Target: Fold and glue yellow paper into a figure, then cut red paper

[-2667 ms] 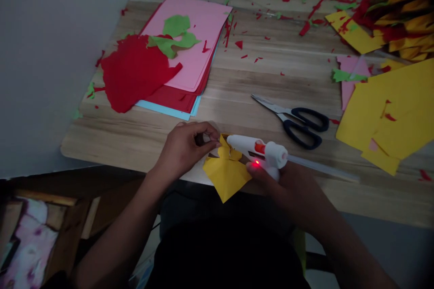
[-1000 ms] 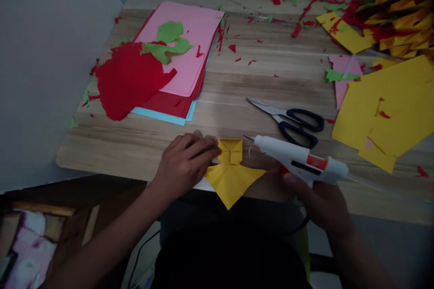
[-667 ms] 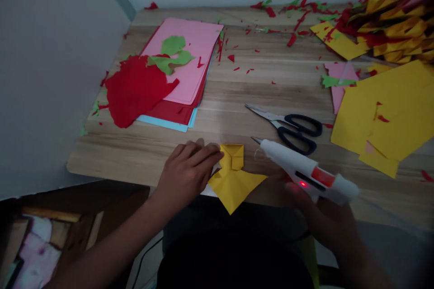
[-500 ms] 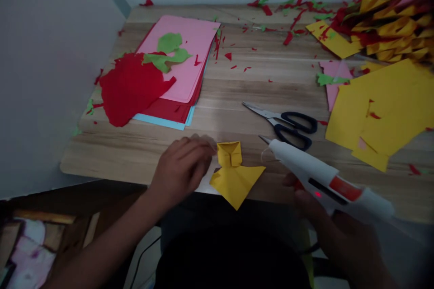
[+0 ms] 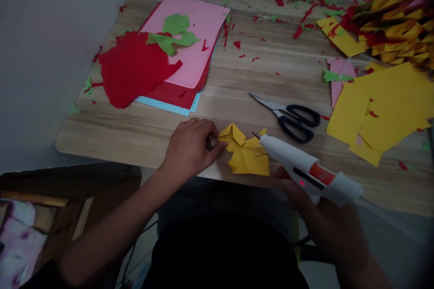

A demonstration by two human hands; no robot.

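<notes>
Paper shape (image 5: 249,162), bright yellow and flatly folded, lies near the front edge of the wood-grain table (image 5: 237,74), its left side at your nine o'clock pinched between the thumb and fingers of your left hand (image 5: 193,144): a narrow grip. Your right hand (image 5: 325,223) has its grip wrapped round the white plastic glue gun (image 5: 288,156), whose grey metal nozzle (image 5: 257,135) points to ten o'clock, over or beside the paper's right part; you cannot tell if they touch.

To work well, I'd hold the folds flat with light pressure, bring the nozzle in low and slow, and leave your left fingertips clear of hot glue.

From the paper, dark-blue-handled steel scissors (image 5: 278,109) lie at one o'clock, close to the gun's barrel, so it could knock them. Loose yellow paper sheets (image 5: 389,99) spread toward two o'clock. Well apart, a pink, red and light-blue paper stack (image 5: 203,58) sits at eleven, partly under a crumpled red sheet (image 5: 134,70).
</notes>
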